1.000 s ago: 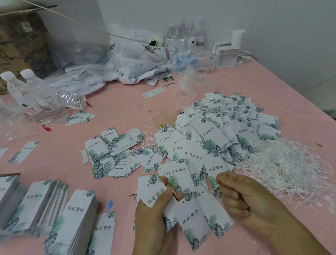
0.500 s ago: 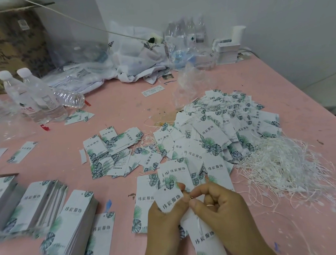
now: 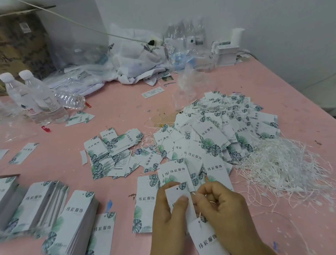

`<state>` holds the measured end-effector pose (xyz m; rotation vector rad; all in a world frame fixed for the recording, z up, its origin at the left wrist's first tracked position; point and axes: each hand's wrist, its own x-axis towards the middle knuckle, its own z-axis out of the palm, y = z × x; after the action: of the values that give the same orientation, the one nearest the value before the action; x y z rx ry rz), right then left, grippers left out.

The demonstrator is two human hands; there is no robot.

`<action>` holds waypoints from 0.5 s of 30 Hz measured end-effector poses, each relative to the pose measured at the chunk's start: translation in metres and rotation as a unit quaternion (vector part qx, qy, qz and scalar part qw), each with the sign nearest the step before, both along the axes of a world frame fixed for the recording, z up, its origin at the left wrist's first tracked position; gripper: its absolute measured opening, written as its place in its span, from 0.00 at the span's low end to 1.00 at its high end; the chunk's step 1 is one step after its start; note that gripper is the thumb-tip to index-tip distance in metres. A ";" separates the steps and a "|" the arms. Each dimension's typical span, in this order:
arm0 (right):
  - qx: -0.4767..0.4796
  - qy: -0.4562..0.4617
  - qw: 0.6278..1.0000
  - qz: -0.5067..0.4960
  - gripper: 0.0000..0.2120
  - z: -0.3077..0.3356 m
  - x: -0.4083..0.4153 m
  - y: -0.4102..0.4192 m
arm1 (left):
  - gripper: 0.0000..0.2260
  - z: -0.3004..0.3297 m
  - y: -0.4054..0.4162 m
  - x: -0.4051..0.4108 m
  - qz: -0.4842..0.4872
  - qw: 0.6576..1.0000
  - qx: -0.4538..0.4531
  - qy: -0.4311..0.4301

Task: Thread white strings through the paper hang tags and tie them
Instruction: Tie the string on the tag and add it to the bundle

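Observation:
My left hand (image 3: 169,223) pinches a small white hang tag (image 3: 177,195) with a punched hole near its top edge. My right hand (image 3: 222,209) is closed right beside it, fingertips pinching a thin white string (image 3: 211,201) close to the tag. A longer leaf-printed tag (image 3: 208,242) hangs below between both hands. A tangled heap of white strings (image 3: 281,165) lies to the right. A big pile of strung tags (image 3: 219,131) spreads behind my hands.
Stacks of unstrung tags (image 3: 74,219) sit at front left on the pink table (image 3: 122,110), with loose tags (image 3: 109,151) in the middle. Water bottles (image 3: 36,98) stand at far left. Plastic bags (image 3: 138,57) and a cardboard box (image 3: 12,44) line the back wall.
My hands came together from apart; the right one closed in on the tag held by the left. The fanned tags left my left hand, and a long tag now hangs below.

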<state>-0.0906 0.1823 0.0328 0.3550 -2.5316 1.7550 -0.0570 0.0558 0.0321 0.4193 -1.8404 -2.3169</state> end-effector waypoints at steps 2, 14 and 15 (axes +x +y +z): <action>0.002 0.006 1.000 0.003 0.08 0.002 0.001 0.000 | 0.06 0.000 0.003 0.004 -0.018 0.999 -0.047 0.012; 0.026 -0.019 0.999 -0.003 0.09 0.004 0.001 -0.002 | 0.06 -0.002 0.006 0.005 -0.074 0.994 -0.064 0.050; 0.026 -0.025 0.999 -0.003 0.08 0.005 0.001 -0.002 | 0.06 -0.001 0.006 0.005 -0.078 0.994 -0.061 0.050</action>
<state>-0.0898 0.1807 0.0373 0.3074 -2.6130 1.7212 -0.0524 0.0613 0.0313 0.1450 -2.0170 -2.2570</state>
